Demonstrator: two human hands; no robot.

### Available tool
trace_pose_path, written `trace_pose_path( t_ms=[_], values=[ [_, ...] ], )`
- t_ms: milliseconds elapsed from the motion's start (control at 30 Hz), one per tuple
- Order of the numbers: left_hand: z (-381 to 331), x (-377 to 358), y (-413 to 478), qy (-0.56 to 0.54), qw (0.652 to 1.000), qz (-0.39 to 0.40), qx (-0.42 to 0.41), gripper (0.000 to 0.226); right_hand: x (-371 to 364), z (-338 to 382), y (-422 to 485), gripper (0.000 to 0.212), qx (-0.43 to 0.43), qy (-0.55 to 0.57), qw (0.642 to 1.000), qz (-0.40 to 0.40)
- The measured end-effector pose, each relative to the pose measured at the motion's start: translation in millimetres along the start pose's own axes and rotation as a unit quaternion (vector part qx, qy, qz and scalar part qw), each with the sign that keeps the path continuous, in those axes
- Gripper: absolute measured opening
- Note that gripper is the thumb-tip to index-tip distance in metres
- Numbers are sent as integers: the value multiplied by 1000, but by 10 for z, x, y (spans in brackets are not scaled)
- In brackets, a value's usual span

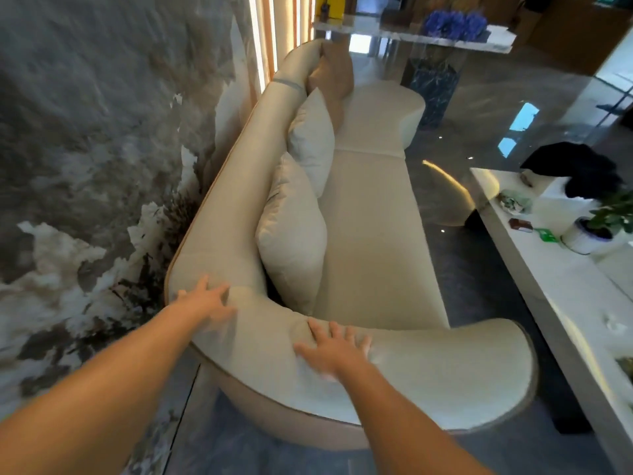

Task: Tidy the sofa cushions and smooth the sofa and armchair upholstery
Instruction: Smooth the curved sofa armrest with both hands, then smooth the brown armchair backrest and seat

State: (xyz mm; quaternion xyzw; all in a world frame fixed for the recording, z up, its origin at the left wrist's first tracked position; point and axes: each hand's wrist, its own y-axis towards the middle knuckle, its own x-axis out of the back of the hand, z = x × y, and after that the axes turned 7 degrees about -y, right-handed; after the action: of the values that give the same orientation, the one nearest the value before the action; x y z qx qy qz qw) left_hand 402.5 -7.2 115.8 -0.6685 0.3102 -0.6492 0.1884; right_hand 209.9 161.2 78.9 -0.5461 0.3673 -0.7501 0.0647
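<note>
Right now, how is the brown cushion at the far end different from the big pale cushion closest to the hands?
The brown cushion is tan, while the big pale cushion is cream like the sofa. The brown cushion sits at the sofa's far end; the big pale cushion sits at the near end. Both stand on edge, leaning against the backrest.

My left hand point(205, 303) lies flat on the sofa point(373, 234) arm's near left corner, and my right hand point(332, 347) lies flat on the same arm further right. Beyond them, three cushions point(291, 234) stand in a row along the backrest on the left, one behind another, with the wall point(96, 132) left of the sofa. A worktop point(548, 286) on the right carries a plant point(613, 210).
</note>
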Motion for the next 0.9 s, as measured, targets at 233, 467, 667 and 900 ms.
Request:
trace_pose_path(
  t_ms=[233,467,667,900],
  values=[
    [-363,81,-1822,243,951,58,-184,50,344,-526,-1485,53,-69,123,970,196],
    [-956,-273,-3141,282,895,-21,-346,43,461,-1011,-3488,45,-178,199,964,13],
    [-1704,-1094,-4284,365,788,2,-496,31,-144,-1487,-5233,28,-257,220,940,-35],
    [-2285,-2327,-6014,438,636,4,-636,35,-1433,-1915,-7197,16,-455,337,822,-56]
  ],
)
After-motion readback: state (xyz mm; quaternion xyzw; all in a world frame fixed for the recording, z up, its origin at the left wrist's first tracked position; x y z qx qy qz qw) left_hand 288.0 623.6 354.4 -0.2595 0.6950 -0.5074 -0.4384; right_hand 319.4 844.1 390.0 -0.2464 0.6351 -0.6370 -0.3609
